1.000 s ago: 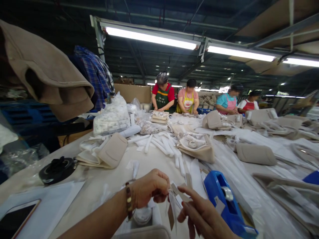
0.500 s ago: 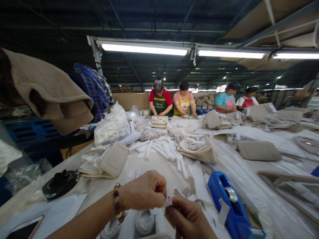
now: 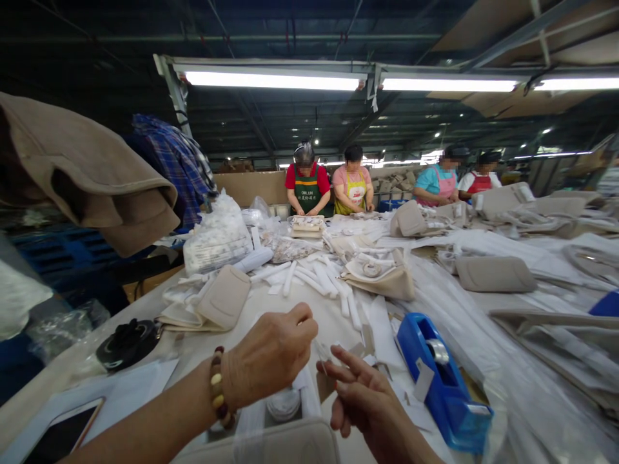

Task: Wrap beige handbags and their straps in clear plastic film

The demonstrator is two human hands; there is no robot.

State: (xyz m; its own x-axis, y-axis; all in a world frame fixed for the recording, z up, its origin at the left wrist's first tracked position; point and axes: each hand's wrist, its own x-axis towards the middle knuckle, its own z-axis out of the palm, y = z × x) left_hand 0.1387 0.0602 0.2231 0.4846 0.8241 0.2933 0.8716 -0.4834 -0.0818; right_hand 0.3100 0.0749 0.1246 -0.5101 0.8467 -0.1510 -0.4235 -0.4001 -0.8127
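My left hand (image 3: pixel 271 348), with a beaded bracelet (image 3: pixel 218 386) on its wrist, is closed above the table. What its fingers hold, if anything, is hidden. To its right my right hand (image 3: pixel 362 393) has its fingers stretched and apart. A thin, see-through scrap (image 3: pixel 327 353) shows at its fingertips; whether it sticks to them I cannot tell. Below both hands lies a beige bag (image 3: pixel 285 444) with a white-wrapped coil (image 3: pixel 284 406) beside it. A blue tape dispenser (image 3: pixel 442 386) stands right of my right hand, a white tag hanging from its side.
White foam strips (image 3: pixel 316 280) litter the table ahead. Beige bag pieces (image 3: pixel 225 299) lie left and right. A phone (image 3: pixel 65 432) rests on paper at front left, near a black round object (image 3: pixel 128 345). Several co-workers (image 3: pixel 307 187) stand across the table.
My hands, which met at a small piece, have come apart. The left one rose a little, and the right one spread its fingers. More of the beige bag shows below.
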